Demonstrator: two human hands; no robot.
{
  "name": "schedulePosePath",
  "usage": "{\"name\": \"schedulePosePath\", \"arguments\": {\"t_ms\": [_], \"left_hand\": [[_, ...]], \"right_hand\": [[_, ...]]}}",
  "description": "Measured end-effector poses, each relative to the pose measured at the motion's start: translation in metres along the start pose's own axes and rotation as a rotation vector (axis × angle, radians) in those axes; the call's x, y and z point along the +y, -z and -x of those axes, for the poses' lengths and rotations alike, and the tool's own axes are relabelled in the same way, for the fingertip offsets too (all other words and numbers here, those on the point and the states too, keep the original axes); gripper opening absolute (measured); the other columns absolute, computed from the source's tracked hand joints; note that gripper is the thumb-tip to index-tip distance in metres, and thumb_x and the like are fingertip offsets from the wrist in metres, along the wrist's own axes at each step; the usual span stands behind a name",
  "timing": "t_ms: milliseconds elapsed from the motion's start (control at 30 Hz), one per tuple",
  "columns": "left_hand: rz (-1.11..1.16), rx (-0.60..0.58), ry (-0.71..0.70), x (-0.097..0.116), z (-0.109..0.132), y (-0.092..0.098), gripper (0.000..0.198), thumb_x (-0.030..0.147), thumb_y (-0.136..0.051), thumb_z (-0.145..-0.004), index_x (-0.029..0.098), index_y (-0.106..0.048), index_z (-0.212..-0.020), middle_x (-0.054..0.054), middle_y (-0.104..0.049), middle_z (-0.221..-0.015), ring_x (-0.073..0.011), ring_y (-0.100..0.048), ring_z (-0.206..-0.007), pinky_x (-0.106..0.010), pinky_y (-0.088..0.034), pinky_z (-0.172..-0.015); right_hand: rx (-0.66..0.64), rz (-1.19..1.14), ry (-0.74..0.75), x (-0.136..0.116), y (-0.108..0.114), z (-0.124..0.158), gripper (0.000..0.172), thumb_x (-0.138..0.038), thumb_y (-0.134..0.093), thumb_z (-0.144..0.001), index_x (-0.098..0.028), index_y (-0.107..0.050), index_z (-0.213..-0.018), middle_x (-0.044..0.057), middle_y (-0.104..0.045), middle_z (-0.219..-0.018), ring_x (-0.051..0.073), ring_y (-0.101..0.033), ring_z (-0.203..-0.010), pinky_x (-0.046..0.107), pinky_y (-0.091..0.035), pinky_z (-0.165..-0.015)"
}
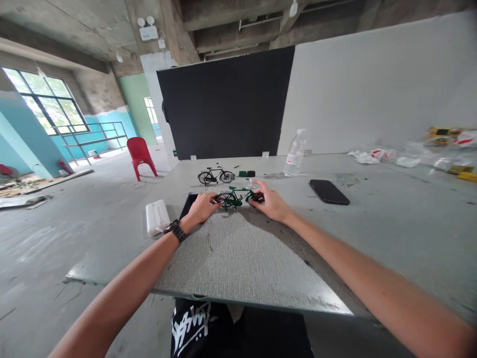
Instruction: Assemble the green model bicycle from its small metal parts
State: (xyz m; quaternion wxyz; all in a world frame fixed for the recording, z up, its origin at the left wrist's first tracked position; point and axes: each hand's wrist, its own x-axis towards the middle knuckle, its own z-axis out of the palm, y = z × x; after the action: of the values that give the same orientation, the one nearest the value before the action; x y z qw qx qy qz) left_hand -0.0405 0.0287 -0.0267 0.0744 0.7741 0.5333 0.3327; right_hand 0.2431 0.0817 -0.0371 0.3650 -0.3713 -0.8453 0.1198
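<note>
A green model bicycle [235,198] stands upright on the grey table between my hands. My left hand [203,208] grips it at the rear wheel, fingers closed. At the opposite end, my right hand [271,203] holds the front wheel, with a finger raised near the silver handlebar. Just behind it stands a black model bicycle [216,175], touched by neither hand. Two small dark blocks, one green [242,174] and one black [251,174], lie to the right of the black bicycle. Under my left hand, a dark flat object [187,205] is partly hidden.
A white package [157,218] lies left of my left hand. Farther right are a clear plastic bottle [295,153] and a black phone [329,192]. Crumpled plastic wrappers [410,155] sit at the far right. A black panel [227,107] rises behind the table; a red chair [141,156] stands beyond.
</note>
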Motion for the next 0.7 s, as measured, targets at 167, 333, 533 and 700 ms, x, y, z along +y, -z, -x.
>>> {"name": "schedulePosePath", "arguments": {"t_ms": [167, 333, 533, 700], "left_hand": [[0.074, -0.002, -0.036, 0.008, 0.002, 0.003, 0.018, 0.037, -0.072, -0.085, 0.019, -0.074, -0.081, -0.005, -0.073, -0.074, -0.0217, -0.066, -0.068, -0.032, -0.048, -0.068], [0.184, -0.103, -0.057, 0.014, 0.004, 0.001, 0.022, 0.038, -0.078, -0.080, 0.018, -0.076, -0.089, -0.005, -0.076, -0.082, -0.0209, -0.068, -0.073, -0.032, -0.050, -0.070], [0.367, -0.214, -0.129, 0.017, 0.005, -0.006, 0.029, 0.033, -0.078, -0.080, 0.017, -0.074, -0.104, -0.008, -0.078, -0.092, -0.0197, -0.071, -0.080, -0.033, -0.055, -0.077], [0.425, -0.232, -0.115, 0.024, 0.008, -0.006, 0.037, 0.030, -0.080, -0.078, 0.017, -0.069, -0.111, -0.008, -0.076, -0.089, -0.0206, -0.072, -0.081, -0.035, -0.056, -0.077]], "right_hand": [[0.033, 0.030, -0.053, 0.003, -0.001, -0.002, 0.064, -0.038, -0.064, -0.089, -0.024, -0.038, -0.146, 0.012, -0.070, -0.115, 0.032, -0.067, -0.104, 0.051, -0.051, -0.093], [0.061, 0.043, -0.112, 0.006, -0.003, -0.010, 0.053, -0.029, -0.060, -0.088, -0.020, -0.045, -0.139, 0.015, -0.069, -0.118, 0.031, -0.066, -0.105, 0.050, -0.049, -0.094], [0.049, 0.034, -0.053, 0.012, -0.004, -0.019, 0.029, -0.021, -0.058, -0.082, -0.021, -0.061, -0.111, 0.009, -0.072, -0.100, 0.027, -0.066, -0.090, 0.043, -0.050, -0.085], [0.066, -0.031, -0.051, 0.011, -0.006, -0.024, 0.022, -0.025, -0.062, -0.079, -0.021, -0.063, -0.100, 0.007, -0.073, -0.095, 0.025, -0.065, -0.085, 0.040, -0.050, -0.081]]}}
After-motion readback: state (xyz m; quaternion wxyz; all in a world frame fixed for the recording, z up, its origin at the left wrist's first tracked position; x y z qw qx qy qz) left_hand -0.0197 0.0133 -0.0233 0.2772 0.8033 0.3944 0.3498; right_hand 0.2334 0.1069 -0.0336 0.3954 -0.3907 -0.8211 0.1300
